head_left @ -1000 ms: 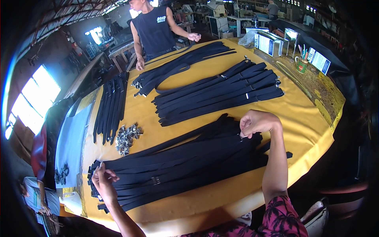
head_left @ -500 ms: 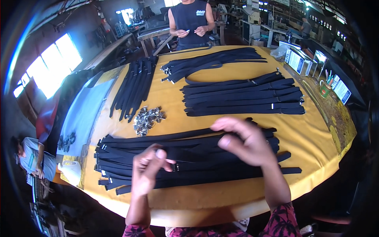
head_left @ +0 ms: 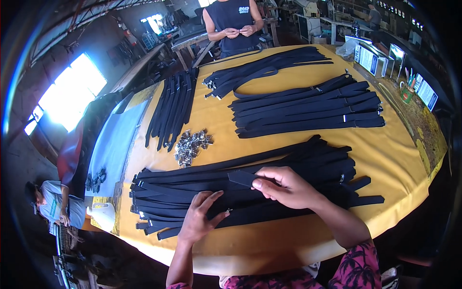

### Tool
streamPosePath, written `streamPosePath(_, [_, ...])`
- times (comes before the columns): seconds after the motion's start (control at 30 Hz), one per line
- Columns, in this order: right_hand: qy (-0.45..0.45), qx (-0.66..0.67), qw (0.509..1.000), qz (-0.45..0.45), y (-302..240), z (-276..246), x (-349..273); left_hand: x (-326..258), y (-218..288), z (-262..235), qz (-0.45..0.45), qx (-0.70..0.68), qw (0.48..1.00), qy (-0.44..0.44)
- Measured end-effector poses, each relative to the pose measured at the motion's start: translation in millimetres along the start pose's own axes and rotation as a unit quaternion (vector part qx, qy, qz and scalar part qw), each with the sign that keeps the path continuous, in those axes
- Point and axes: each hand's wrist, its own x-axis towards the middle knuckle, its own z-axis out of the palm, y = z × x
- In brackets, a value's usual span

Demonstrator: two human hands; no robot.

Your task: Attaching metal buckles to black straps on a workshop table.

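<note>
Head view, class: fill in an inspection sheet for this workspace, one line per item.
Surface: yellow table, mostly covered.
Job's things: black straps piled at the near edge; right hand pinches one strap end; left hand rests on the pile.
Clutter: metal clips heaped; three more strap bundles behind.
Grips: both bare hands.
Cables: nothing seen.
Surroundings: a person stands at the far edge; another sits lower left.

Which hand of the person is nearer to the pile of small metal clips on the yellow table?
Left. The left hand lies below the metal clips, on the nearest black straps. The right hand is farther to the right, pinching a strap end.
</note>
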Motion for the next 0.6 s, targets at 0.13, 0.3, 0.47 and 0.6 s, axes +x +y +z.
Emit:
streamPosePath(0.13, [0.005,0.0,1.0,0.007,2.8,-2.3,1.0,2.4,-3.6,6.9,0.061,0.041,0.997,-0.006])
streamPosePath(0.3, [0.012,-0.085,0.996,-0.032,8.2,-1.8,4.5,3.2,-5.3,13.5,0.066,0.007,0.997,0.033])
streamPosePath(0.47, [0.017,-0.115,0.992,-0.053,12.8,-4.2,2.2,7.0,7.4,13.6,-0.049,-0.114,0.987,0.097])
streamPosePath(0.6, [0.042,-0.119,0.988,-0.093,4.0,-5.3,-2.3,9.2,12.4,19.1,-0.088,-0.2,0.969,0.117])
